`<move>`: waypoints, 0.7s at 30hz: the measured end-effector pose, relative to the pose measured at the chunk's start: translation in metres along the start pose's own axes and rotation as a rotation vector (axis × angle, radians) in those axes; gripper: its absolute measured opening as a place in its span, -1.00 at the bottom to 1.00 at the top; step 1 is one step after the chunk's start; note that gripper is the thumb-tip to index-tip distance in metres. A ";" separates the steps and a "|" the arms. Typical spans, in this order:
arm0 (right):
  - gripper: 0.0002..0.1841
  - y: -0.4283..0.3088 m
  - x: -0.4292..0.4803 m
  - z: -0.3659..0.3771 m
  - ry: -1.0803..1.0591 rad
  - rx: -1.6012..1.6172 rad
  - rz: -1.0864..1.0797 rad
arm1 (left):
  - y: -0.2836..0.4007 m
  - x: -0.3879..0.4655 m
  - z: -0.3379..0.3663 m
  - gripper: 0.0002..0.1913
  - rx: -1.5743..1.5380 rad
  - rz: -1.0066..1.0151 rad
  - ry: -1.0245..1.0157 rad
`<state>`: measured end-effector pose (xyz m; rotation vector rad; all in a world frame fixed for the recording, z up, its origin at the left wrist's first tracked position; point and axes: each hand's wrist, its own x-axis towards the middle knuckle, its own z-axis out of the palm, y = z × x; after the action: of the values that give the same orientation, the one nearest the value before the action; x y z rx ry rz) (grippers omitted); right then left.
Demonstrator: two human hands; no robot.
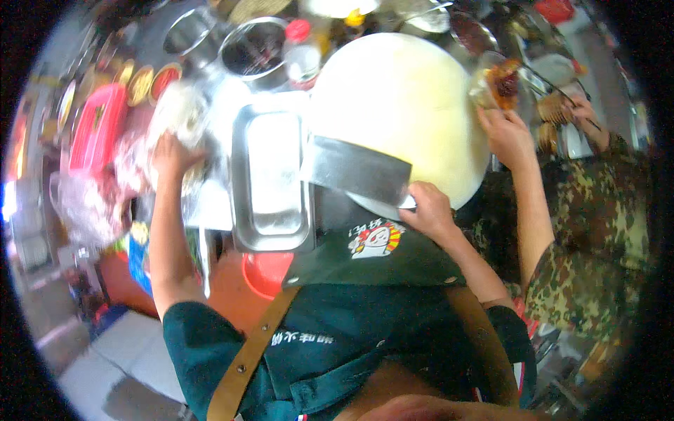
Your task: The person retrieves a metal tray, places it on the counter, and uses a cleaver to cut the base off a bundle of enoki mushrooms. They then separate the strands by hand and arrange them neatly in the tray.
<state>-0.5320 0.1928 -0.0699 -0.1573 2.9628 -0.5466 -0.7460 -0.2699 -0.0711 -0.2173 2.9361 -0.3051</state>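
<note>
My right hand (432,210) grips a cleaver (358,168) at its handle end. The broad blade points left, over the near edge of a round white cutting board (389,100) and the rim of a rectangular steel pan (271,231). Nothing shows inside the pan. My left hand (171,155) reaches forward to a clear plastic bag (181,113) with pale contents. Its fingers overlap the bag's near side and the thumb sticks out to the right. Blur hides whether those fingers are closed on it.
Behind the pan stand a steel pot (253,50) and a red-capped jar (303,60). A pink plastic basket (97,129) lies left. At right, a co-worker's hand (505,134) holds a container of reddish-brown food (503,84). A red basin (266,273) sits below the pan.
</note>
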 end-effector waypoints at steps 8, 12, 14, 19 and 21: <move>-0.62 0.007 -0.010 0.013 0.060 0.032 -0.027 | -0.011 -0.008 0.004 -0.16 -0.194 0.111 0.050; -0.65 0.008 -0.011 0.016 0.086 0.042 -0.015 | -0.031 -0.012 0.009 -0.13 -0.136 0.175 0.179; -0.67 0.008 -0.012 0.015 0.087 0.055 -0.019 | -0.037 -0.015 0.004 -0.15 -0.240 0.317 0.263; -0.70 0.009 -0.011 0.013 0.018 0.088 0.024 | -0.053 -0.038 -0.016 -0.21 -0.516 0.446 0.303; -0.69 0.006 -0.010 0.012 0.051 0.093 0.004 | -0.057 -0.047 -0.022 -0.26 -0.581 0.436 0.369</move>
<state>-0.5209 0.1952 -0.0818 -0.1300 2.9788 -0.6960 -0.6977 -0.3135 -0.0301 0.4521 3.2341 0.6390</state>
